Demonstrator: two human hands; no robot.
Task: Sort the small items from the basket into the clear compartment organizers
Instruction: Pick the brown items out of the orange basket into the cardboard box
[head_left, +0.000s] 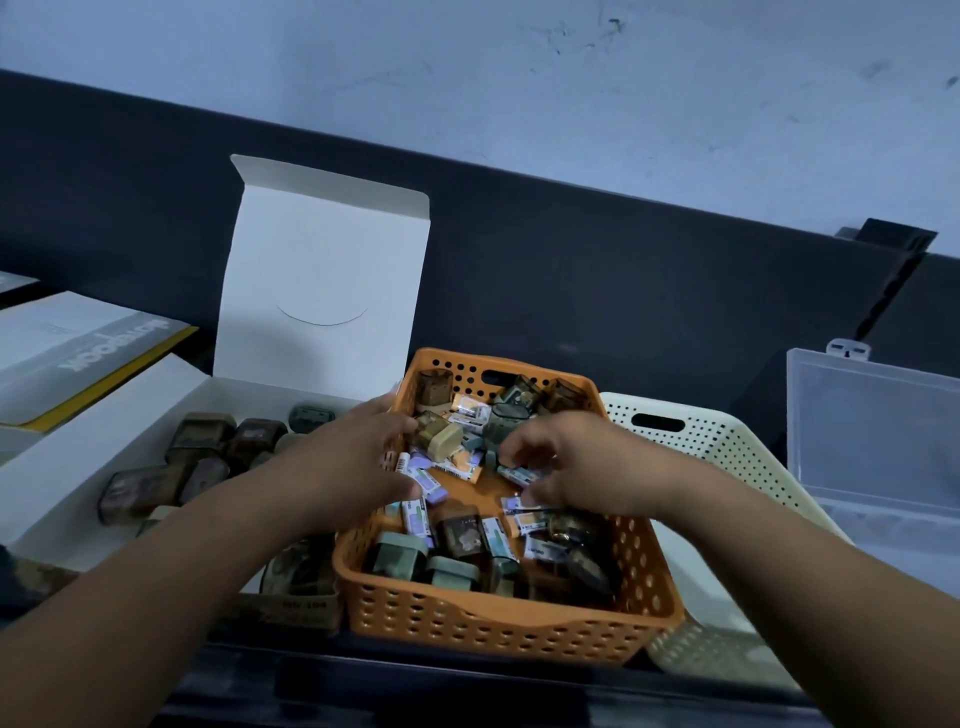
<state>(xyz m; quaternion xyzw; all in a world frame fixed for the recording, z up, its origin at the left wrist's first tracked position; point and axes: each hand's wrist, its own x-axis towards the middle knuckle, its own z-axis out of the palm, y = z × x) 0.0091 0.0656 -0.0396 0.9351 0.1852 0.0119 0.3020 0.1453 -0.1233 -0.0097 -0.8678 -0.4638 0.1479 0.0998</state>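
**Dark counter, orange basket: two hands among the small items**

Dim blue-grey wall and a dark backsplash stand behind a dark counter (519, 691), where an orange perforated basket (509, 618) sits at the middle of the front edge. It holds a jumble of small items (457, 525): wrapped purple and white pieces and dark translucent cases. A person's left hand (358, 457) lies across the basket's left rim, fingers spread wide and fairly straight over the pile. The right hand (576, 467) reaches in from the right side, its fingers and thumb curled narrow round a small wrapped piece (519, 474) near the basket's middle; motion blur hides whether the piece is off the pile. Just beside the basket on the right is a cream perforated basket (727, 447). One clear organizer (878, 441) stands toward the counter's right edge, its lid up. Toward the left edge, a white cardboard box (322, 270) lies open with its flap upright, more dark cases (197, 441) inside. A booklet (78, 353) rests at the far left.
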